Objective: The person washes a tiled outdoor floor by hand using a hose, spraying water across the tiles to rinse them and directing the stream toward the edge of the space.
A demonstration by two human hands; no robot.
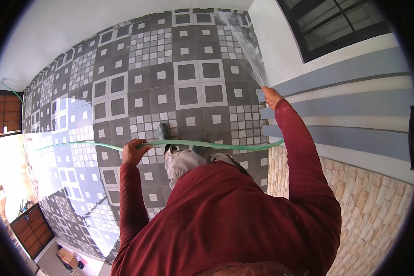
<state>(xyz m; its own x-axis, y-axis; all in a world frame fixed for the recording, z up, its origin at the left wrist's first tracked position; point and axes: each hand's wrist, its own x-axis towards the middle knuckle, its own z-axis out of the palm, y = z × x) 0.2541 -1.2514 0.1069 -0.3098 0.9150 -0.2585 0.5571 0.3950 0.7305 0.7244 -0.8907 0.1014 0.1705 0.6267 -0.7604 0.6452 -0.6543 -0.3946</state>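
A green hose [207,144] runs across in front of my body, from the bright floor at the left to beneath my right forearm. My left hand [134,152] is closed around it, left of my legs. Stretched out far to the right, my right hand [272,97] is closed beside the striped wall. A spray of water [249,53] leaves its fingers and fans out to the far floor, along the base of the wall. The hose end in that hand is mostly hidden by the fingers. Below the hose, a dark boot [163,130] shows on the patterned floor.
Grey and white tiles [140,99] cover the floor, with a shiny wet area [73,158] at left. The right wall has grey bands [345,108], a dark-framed window [340,23] and stone-look tiles [363,207]. Brown panels [32,230] flank a bright opening; a cardboard box [68,257] lies lower left.
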